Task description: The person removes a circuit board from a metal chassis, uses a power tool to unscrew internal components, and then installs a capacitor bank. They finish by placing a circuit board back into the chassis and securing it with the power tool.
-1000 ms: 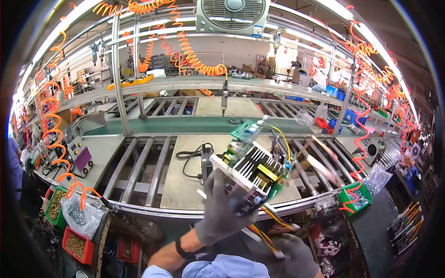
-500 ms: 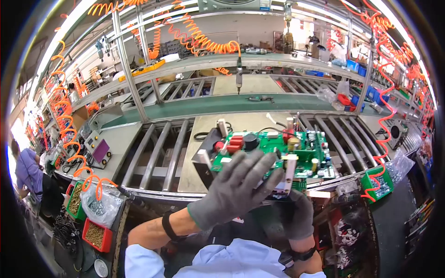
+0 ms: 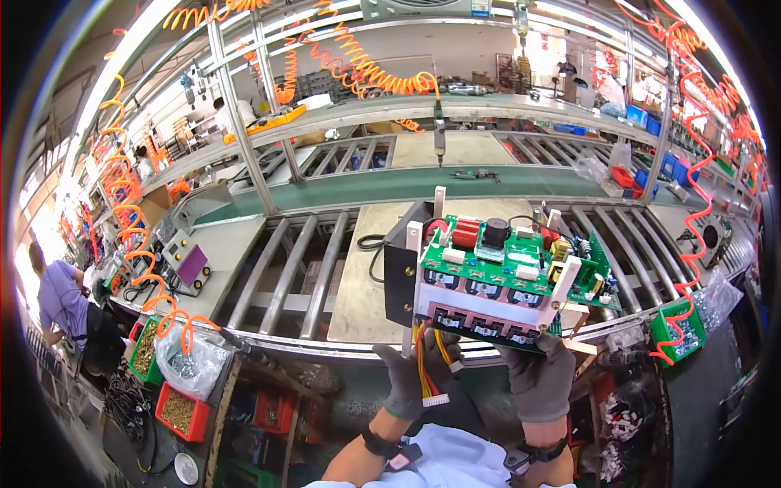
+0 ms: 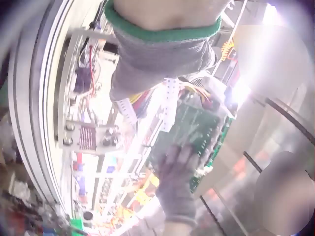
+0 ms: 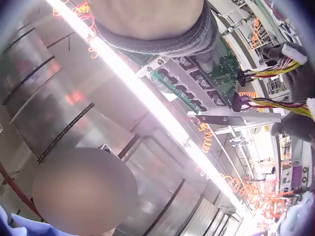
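Observation:
A circuit-board unit [image 3: 496,272] with a green board on top, white posts and a dark side plate is held tilted over the workbench. My gloved right hand [image 3: 537,374] supports its lower right end; in the left wrist view its straight fingers [image 4: 179,157] spread over the green underside. Below the unit's left end is my gloved left hand [image 3: 415,378], its thumb spread away from the fingers. Red, yellow and black wires [image 3: 421,354] with a white connector [image 3: 435,399] hang across its palm. A second wire bundle [image 5: 268,102] passes near its thumb in the right wrist view.
A beige board [image 3: 358,301] lies on the roller conveyor [image 3: 281,276]. Parts bins, one of them red [image 3: 183,415], stand at left; a green bin [image 3: 679,333] stands at right. A screwdriver [image 3: 439,138] hangs ahead on an orange coiled hose.
The unit has turned from steeply tilted to board-side up, its slotted side facing me. My left hand has left the board and moved down to the wires; my right hand has come under the unit.

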`<state>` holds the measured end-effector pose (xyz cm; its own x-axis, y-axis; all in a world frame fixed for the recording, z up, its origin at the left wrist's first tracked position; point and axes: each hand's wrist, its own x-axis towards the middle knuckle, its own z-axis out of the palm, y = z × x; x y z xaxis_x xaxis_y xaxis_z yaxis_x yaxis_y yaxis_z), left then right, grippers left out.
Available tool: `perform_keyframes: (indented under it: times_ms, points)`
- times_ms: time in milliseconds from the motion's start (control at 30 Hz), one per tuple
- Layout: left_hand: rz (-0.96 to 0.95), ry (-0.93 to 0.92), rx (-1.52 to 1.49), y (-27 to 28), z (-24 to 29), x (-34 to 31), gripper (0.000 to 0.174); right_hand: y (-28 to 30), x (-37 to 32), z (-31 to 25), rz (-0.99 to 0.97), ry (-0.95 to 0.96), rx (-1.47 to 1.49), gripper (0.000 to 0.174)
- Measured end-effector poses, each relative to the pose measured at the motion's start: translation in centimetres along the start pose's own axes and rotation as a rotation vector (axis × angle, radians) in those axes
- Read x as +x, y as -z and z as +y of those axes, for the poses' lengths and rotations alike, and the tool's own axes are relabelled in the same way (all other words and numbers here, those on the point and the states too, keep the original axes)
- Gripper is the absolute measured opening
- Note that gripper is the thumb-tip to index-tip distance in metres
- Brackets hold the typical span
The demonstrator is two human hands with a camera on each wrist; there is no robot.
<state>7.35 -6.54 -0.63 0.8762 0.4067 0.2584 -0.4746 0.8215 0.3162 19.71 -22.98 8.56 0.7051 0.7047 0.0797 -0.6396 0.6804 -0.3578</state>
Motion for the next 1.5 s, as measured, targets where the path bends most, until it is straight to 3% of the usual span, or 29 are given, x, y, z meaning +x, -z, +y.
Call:
perform_keyframes:
  times_ms: [67,167,267,333,400,567,633,733,767,833,900,967,1000,1033,1100,1167,1233,1333,1400,1467,1500]
  points:
    - [-0.053,0.016,-0.092,0.0,-0.4,0.4,0.114,0.9,0.3,-0.1,0.0,0.014,-0.004,0.046]
    - [0.26,0.055,0.028,-3.7,-0.7,0.0,0.109,2.0,0.8,-0.2,0.019,0.064,-0.048,0.045]
    - [0.364,0.149,0.06,-6.7,0.5,0.4,0.099,3.5,1.4,-0.7,0.029,0.092,-0.119,0.041]
    - [0.404,0.048,0.288,-8.8,-0.8,2.1,0.103,4.4,1.9,-1.2,0.049,0.085,-0.189,0.039]
    - [0.422,0.017,0.136,-8.9,-1.0,3.3,0.097,4.8,2.4,-1.8,0.092,0.066,-0.283,0.042]
    - [0.293,0.089,0.151,-10.2,-0.5,5.3,0.075,4.7,3.4,-1.4,0.034,0.178,-0.394,0.046]
    - [0.304,0.104,0.237,-11.3,-0.7,6.3,0.074,8.3,4.3,-2.2,-0.279,0.615,-1.432,0.04]
    - [0.293,-0.038,0.242,-13.2,-1.0,8.0,0.072,4.9,5.8,-2.8,-0.239,0.232,-0.897,0.034]
    - [0.3,-0.102,0.245,-13.5,-0.9,8.2,0.072,3.1,6.1,-3.7,-0.312,0.201,-1.004,0.036]
    - [0.224,-0.175,0.258,-14.9,0.1,9.0,0.056,0.1,6.9,-4.9,-0.495,0.13,-1.165,0.042]
    - [0.33,-0.36,0.423,-14.3,1.1,9.6,0.063,-0.3,7.6,-5.5,-0.706,0.169,-1.278,0.056]
    - [0.321,-0.389,0.406,-14.0,2.1,9.9,0.063,-2.2,6.5,-7.5,-0.601,-0.079,-1.356,0.054]
    - [0.353,-0.412,0.386,-13.7,2.6,9.9,0.064,-1.6,7.0,-8.4,-0.593,-0.086,-1.353,0.062]
    - [0.376,-0.428,0.363,-13.3,3.2,9.9,0.064,0.1,7.9,-8.8,-0.493,-0.03,-1.356,0.062]
    - [0.368,-0.449,0.283,-12.3,4.2,10.5,0.067,1.0,10.8,-10.0,-0.569,0.545,-1.644,0.066]
    - [0.26,-0.471,0.19,-10.9,5.0,10.6,0.071,-1.2,14.0,-12.7,-0.462,0.808,-2.122,0.07]
    - [0.102,-0.478,0.09,-9.2,5.5,10.4,0.075,-2.9,17.8,-14.0,-0.552,1.068,-2.621,0.07]
    - [0.2,-0.472,-0.139,-9.9,4.9,11.3,0.076,-0.8,24.1,-12.6,-0.721,0.844,-2.888,0.068]
    - [0.24,-0.488,-0.096,-12.8,3.7,12.2,0.073,1.5,27.2,-10.1,-0.697,0.631,-3.129,0.065]
    - [0.254,-0.51,0.056,-13.6,3.1,13.0,0.07,0.5,27.7,-8.4,-0.716,0.371,-3.333,0.062]
    - [0.22,-0.485,-0.01,-14.1,2.9,13.4,0.068,-1.1,26.8,-8.1,-0.753,0.216,-3.415,0.059]
